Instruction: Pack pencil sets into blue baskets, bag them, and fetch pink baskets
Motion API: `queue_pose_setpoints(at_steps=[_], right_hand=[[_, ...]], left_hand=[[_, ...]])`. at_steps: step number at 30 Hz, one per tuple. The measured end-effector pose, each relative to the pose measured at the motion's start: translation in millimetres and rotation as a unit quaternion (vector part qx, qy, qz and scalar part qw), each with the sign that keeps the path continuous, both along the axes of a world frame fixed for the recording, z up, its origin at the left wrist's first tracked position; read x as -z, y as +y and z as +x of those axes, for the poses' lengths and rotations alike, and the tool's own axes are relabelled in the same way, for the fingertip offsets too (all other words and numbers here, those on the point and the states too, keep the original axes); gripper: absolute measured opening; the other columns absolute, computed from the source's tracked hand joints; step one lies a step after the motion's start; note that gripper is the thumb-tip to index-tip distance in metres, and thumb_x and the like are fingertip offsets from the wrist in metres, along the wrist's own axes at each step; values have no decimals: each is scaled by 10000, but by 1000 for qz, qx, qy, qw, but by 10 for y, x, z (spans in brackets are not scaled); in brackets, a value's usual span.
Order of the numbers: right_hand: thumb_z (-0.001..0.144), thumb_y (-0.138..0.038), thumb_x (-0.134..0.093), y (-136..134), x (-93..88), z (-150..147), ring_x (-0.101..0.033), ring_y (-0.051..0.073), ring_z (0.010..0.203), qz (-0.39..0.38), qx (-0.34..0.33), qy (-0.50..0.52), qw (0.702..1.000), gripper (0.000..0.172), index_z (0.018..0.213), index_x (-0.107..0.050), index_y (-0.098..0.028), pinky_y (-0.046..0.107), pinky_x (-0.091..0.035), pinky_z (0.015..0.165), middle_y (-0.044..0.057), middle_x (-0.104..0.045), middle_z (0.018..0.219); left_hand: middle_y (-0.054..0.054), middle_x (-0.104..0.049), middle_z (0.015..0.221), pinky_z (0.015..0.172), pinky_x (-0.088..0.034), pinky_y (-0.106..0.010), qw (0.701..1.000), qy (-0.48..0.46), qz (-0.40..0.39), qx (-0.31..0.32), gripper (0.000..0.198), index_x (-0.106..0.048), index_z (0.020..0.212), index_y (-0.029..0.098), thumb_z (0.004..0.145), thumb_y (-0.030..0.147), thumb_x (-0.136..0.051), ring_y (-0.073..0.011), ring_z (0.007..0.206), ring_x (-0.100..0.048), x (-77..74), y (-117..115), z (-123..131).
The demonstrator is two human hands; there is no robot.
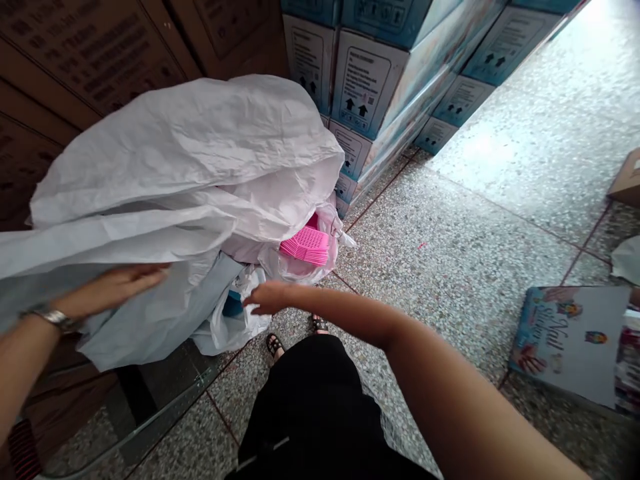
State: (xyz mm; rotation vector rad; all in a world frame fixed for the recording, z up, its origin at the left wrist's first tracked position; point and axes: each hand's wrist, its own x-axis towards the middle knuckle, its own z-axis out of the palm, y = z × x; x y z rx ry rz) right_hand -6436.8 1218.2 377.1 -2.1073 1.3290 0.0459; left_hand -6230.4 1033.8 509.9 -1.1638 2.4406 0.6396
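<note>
We see a big crumpled white woven sack [180, 167] bulging against brown cardboard cartons [75, 60], stacked blue-and-white printed boxes [370, 87] just beside it. Pink plastic grid pieces [306, 245] show inside a clear bag at its mouth. Our left hand [117, 287] lies flat and open on the sack; our right hand [270, 298], fingers loosely open, touches the white plastic bag [235, 323] below.

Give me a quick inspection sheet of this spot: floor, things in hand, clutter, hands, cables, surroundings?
Surface: speckled stone floor.
Things in hand: big white sack, crumpled; pink plastic grids in a clear bag under it.
Clutter: printed flat box on the floor at right; small white bag by the feet.
Hands: left hand flat on the sack; right hand open, at the small white bag.
Cables: nothing seen.
Surroundings: stacked blue cartons; brown cartons.
</note>
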Motion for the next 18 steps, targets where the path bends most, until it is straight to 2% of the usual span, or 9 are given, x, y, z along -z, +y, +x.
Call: queue_pose_setpoints(at_steps=[2,4,7,9,11,14,16,18], right_hand=[[884,-350,-522,-29,148,330,-618,270,1039,25,-28,0,999,423,1298,-511,-260,380,-529,768,91,-639,1180],[869,-373,-545,-85,291,626,-624,252,1030,49,-44,-4,998,420,1278,-530,-279,355,-541,746,66,-647,1172],[846,-406,-567,-166,514,879,-640,231,988,73,-19,-9,997,418,1256,-537,-332,333,-550,705,29,-659,1144],[843,-422,-562,-160,668,855,-640,230,980,75,46,2,996,420,1255,-528,-347,335,-546,709,28,-656,1139],[848,-429,-546,-76,809,667,-624,242,1003,65,144,27,987,422,1255,-523,-323,354,-535,748,47,-644,1148],[855,-373,-535,154,972,147,-549,252,1123,40,311,78,946,428,1270,-506,-274,373,-477,888,77,-581,1242],[870,-331,-505,309,1059,-292,-477,262,1209,30,418,111,901,475,1331,-442,-240,380,-428,951,113,-474,1360],[900,-334,-434,406,1155,-756,-406,306,1272,31,512,141,847,549,1412,-318,-174,420,-398,972,187,-330,1447]], left_hand=[[-21,-596,1274,978,-390,-295,996,-4,88,2,668,-528,1266,185,747,602,-474,-179,1135,-566,237,168,61],[-31,-585,1291,982,-391,-298,991,-12,129,33,629,-553,1255,225,732,573,-524,-216,1150,-563,397,290,151],[32,-559,1326,1007,-372,-311,982,8,184,43,531,-567,1224,363,727,552,-577,-236,1224,-506,471,393,290],[72,-542,1340,1027,-357,-328,975,40,219,27,504,-559,1206,434,715,537,-614,-245,1257,-472,491,438,376],[77,-549,1333,1053,-335,-346,970,79,229,3,498,-576,1184,448,698,534,-639,-256,1268,-460,580,508,465],[39,-599,1280,1067,-334,-366,945,130,291,-77,482,-616,1156,408,702,568,-623,-261,1247,-482,907,732,586],[-4,-633,1230,1045,-372,-377,891,142,395,-175,540,-632,1145,352,673,614,-627,-268,1212,-517,1202,962,581],[-58,-650,1192,1000,-422,-383,842,140,446,-271,650,-638,1129,275,616,673,-635,-283,1166,-551,1490,1221,424]])
